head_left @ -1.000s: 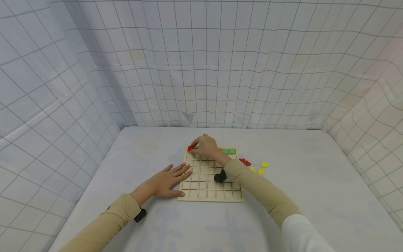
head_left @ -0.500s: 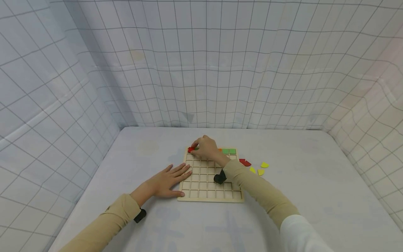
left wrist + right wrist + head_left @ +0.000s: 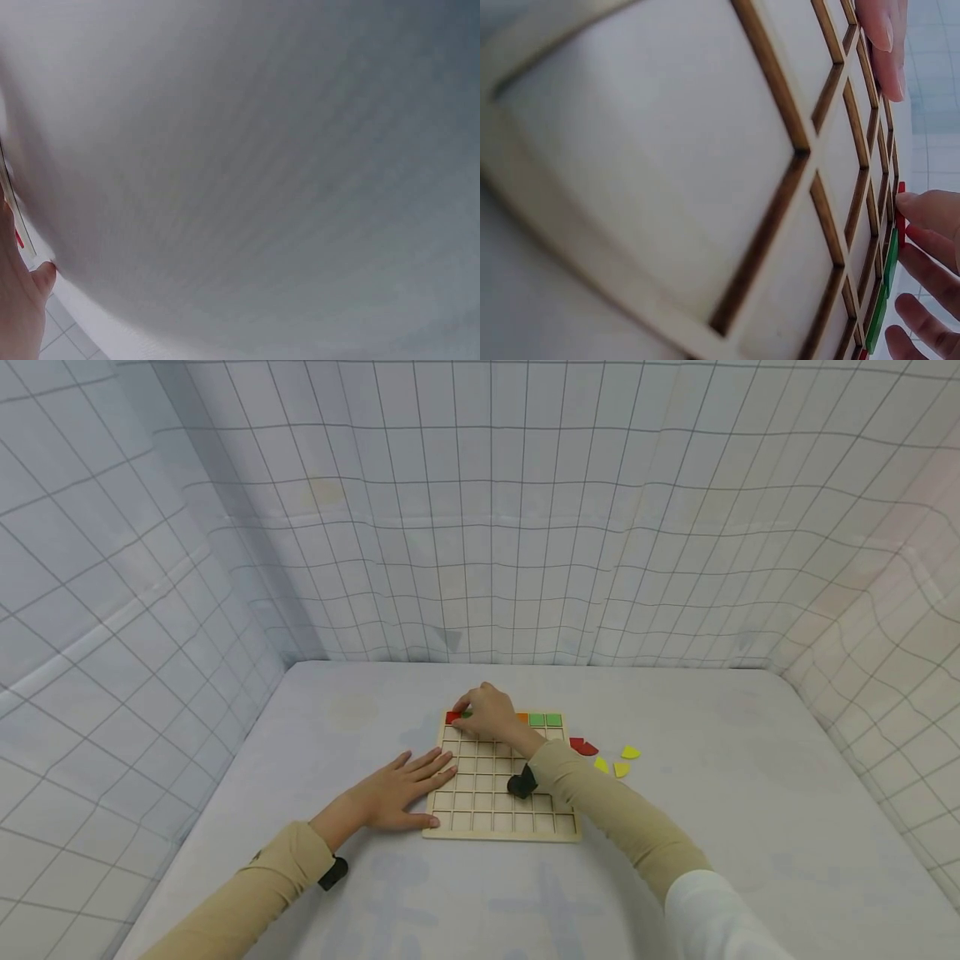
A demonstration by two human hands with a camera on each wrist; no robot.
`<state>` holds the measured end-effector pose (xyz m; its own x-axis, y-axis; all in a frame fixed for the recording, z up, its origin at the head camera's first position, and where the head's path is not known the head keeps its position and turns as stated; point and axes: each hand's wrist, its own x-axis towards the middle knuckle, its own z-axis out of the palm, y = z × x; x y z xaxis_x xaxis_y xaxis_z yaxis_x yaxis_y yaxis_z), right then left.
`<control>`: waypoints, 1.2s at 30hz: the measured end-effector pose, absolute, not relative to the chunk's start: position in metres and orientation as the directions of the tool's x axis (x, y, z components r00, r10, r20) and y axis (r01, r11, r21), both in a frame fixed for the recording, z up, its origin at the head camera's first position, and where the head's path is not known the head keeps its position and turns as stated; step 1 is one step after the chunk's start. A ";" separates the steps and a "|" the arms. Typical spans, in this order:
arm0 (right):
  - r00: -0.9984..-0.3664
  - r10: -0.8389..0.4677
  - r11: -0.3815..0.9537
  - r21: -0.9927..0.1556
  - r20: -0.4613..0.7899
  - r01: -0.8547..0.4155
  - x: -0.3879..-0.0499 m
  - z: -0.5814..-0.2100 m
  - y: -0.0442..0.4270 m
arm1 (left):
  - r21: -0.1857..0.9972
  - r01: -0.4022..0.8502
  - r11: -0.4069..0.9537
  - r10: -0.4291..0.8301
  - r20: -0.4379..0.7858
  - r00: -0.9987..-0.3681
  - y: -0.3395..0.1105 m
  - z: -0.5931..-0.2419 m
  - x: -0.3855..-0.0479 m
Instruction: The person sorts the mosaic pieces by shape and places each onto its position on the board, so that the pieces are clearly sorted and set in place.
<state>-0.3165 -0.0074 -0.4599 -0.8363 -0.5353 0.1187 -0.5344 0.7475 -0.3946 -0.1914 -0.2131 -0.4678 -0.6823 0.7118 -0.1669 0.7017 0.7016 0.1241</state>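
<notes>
A pale wooden grid board (image 3: pixel 501 836) lies flat on the table. My right hand (image 3: pixel 491 714) reaches over its far left corner and pinches a red tile (image 3: pixel 452 717) between thumb and fingers. The right wrist view shows that red tile (image 3: pixel 901 214) edge-on at the corner, beside green tiles (image 3: pixel 878 325). My left hand (image 3: pixel 397 793) lies with spread fingers across the board's left edge. Farther right in the back row sit an orange tile (image 3: pixel 522 718) and two green tiles (image 3: pixel 545 720). The right hand covers the middle of that row.
Right of the board lie loose red pieces (image 3: pixel 583 747) and a few yellow pieces (image 3: pixel 622 769) with curved edges. White tabletop (image 3: pixel 712 810) surrounds the board. Grid-patterned cloth (image 3: pixel 480 568) closes off the back and both sides.
The red tile has gone from raised above the corner to lying lower, about level with the back row. My right hand has shifted slightly with it; the left hand stays put.
</notes>
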 end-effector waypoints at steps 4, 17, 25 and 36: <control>-0.837 -0.534 0.751 -0.388 0.120 -0.535 -0.316 -0.460 -0.007 | 0.115 0.707 0.698 0.715 -0.164 -0.679 -0.212 -0.466 -0.191; -0.837 -0.531 0.763 -0.356 0.132 -0.540 -0.314 -0.458 -0.002 | 0.110 0.715 0.690 0.723 -0.159 -0.673 -0.211 -0.463 -0.190; -0.817 -0.536 0.733 -0.364 0.212 -0.575 -0.312 -0.453 0.007 | 0.106 0.718 0.688 0.725 -0.153 -0.672 -0.212 -0.462 -0.191; -0.832 -0.495 0.754 -0.352 0.251 -0.555 -0.311 -0.453 0.026 | 0.107 0.716 0.690 0.722 -0.161 -0.672 -0.213 -0.463 -0.192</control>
